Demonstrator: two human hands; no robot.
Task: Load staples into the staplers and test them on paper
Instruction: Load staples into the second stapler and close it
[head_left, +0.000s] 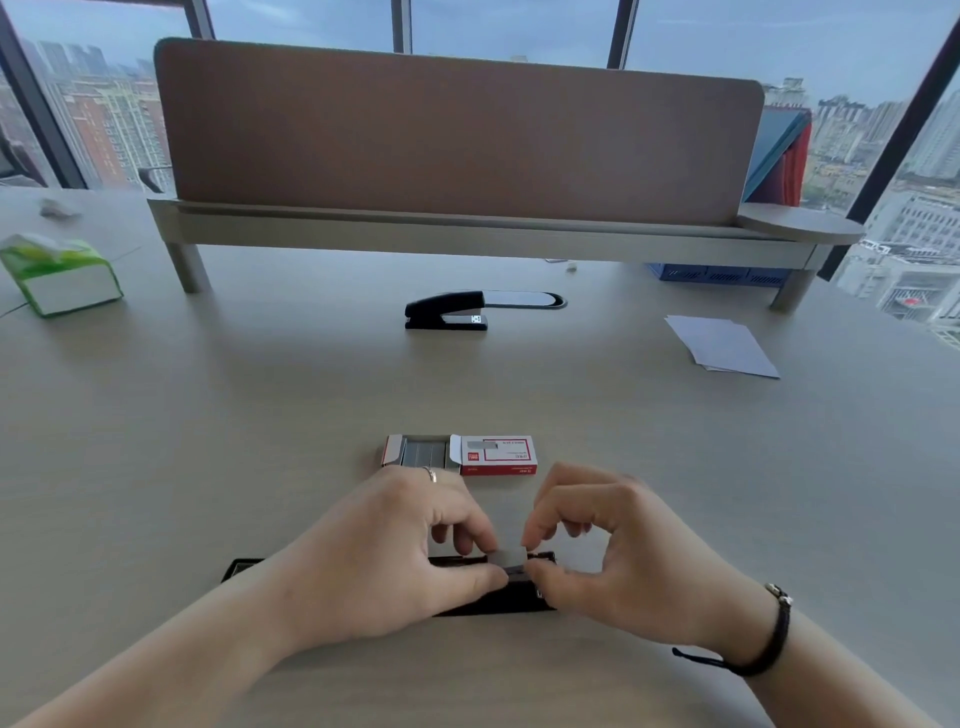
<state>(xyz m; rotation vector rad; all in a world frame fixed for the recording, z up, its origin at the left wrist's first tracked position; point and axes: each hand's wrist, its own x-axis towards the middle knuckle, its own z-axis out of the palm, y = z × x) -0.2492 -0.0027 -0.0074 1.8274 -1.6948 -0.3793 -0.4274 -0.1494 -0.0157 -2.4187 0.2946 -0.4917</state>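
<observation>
From the head view, the opened stapler lies near the desk's front edge, long axis left-right; left hand and right hand pinch a staple strip directly above its channel; equally near.

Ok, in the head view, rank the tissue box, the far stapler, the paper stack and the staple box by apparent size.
1. Tissue box and far stapler: too alike to rank.
2. Paper stack: slightly smaller.
3. Staple box: smallest, though it lies nearest the camera.
</observation>
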